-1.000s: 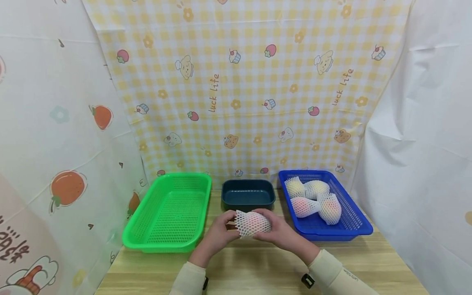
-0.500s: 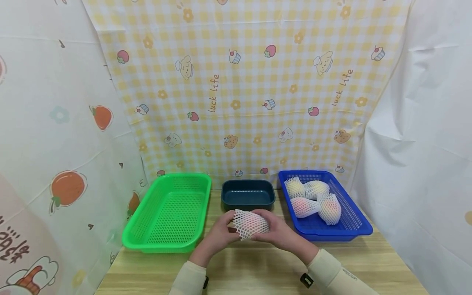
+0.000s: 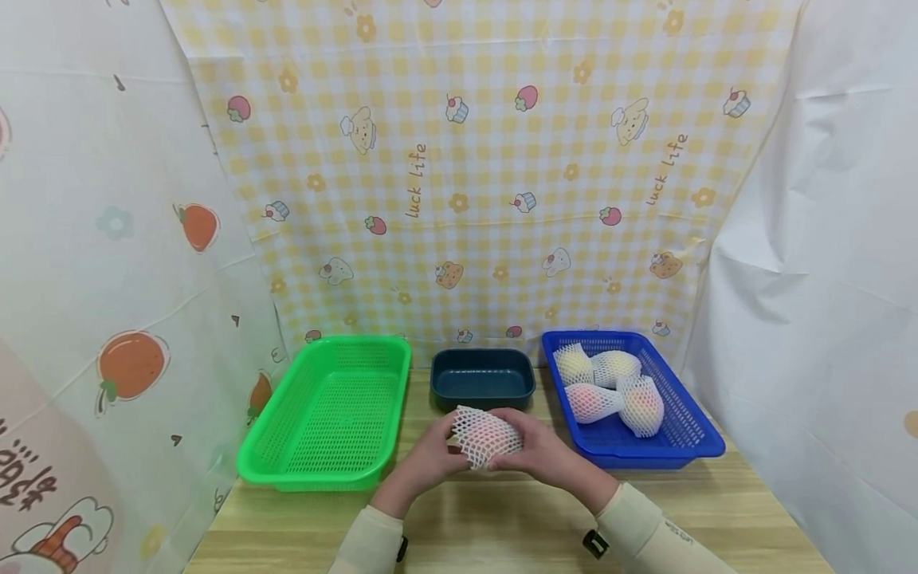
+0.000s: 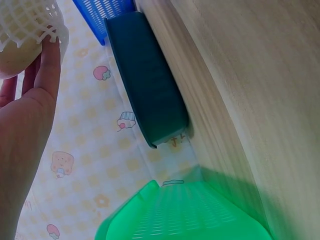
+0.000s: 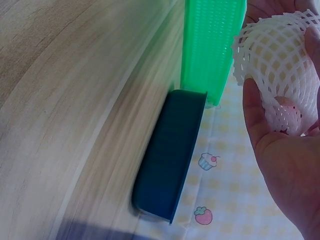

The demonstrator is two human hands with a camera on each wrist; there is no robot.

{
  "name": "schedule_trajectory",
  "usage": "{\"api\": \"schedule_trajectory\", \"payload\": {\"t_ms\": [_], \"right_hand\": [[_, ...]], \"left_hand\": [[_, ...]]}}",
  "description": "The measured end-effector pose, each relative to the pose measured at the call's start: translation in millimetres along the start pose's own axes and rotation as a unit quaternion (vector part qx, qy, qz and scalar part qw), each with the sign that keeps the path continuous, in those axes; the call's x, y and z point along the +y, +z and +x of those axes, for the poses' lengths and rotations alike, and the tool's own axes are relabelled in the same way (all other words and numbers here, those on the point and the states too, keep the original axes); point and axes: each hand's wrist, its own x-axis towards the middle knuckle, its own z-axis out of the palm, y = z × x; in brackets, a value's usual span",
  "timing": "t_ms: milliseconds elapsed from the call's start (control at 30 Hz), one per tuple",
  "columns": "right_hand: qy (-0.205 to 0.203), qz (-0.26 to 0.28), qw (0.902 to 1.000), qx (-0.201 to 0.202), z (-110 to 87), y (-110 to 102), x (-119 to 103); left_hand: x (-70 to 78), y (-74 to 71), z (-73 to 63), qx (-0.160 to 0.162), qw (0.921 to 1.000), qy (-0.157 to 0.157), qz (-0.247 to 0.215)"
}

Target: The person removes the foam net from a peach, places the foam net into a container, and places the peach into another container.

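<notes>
- Two hands share one bundle: through the head camera I see the person's left hand (image 3: 429,461) and right hand (image 3: 548,453) meet on a fruit (image 3: 493,434) in a white foam net (image 3: 468,430).
- My left-hand grip has thumb and fingers pinching the net at its left, open end.
- My right-hand grip curls thumb and fingers round the fruit's right side, over the mesh.
- I place that fruit above the wooden table (image 3: 502,530), near the middle and just on the near side of a dark teal box (image 3: 482,381); pink shows through the mesh.
- On the left I have a green basket (image 3: 344,410) with slotted walls, running from near to far.
- On the right I have a blue basket (image 3: 674,454) holding four netted fruits (image 3: 641,406), two at the far end and two nearer, crowded together; yellow and pink show through their nets.
- Both forearms reach in from the near edge in cream sleeves (image 3: 629,518), with a black piece (image 3: 595,544) at the right wrist.
- Behind everything, at the far side, I see a yellow checked cloth (image 3: 495,171) printed with cupcakes and strawberries.
</notes>
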Motion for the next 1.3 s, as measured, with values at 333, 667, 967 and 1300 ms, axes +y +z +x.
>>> {"api": "schedule_trajectory", "payload": {"t_ms": [333, 667, 967, 1300], "right_hand": [[0.006, 0.001, 1.0, 0.002, -0.3, -2, -4], [-0.026, -0.036, 0.9989, 0.017, -2.8, -9, -5], [-0.053, -0.061, 0.9962, 0.034, -5.9, -14, -4], [-0.11, -0.086, 0.9889, 0.053, -3.5, -16, -5]], "left_hand": [[0.3, 1.8, -0.3, 0.01, 0.9999, -0.01, 0.008], [3.3, 2.4, -0.7, 0.027, 0.9996, 0.005, 0.006], [-0.9, 1.6, 0.7, 0.031, 0.9986, 0.028, 0.033], [-3.5, -2.2, 1.0, 0.042, 0.9977, 0.04, 0.036]]}}
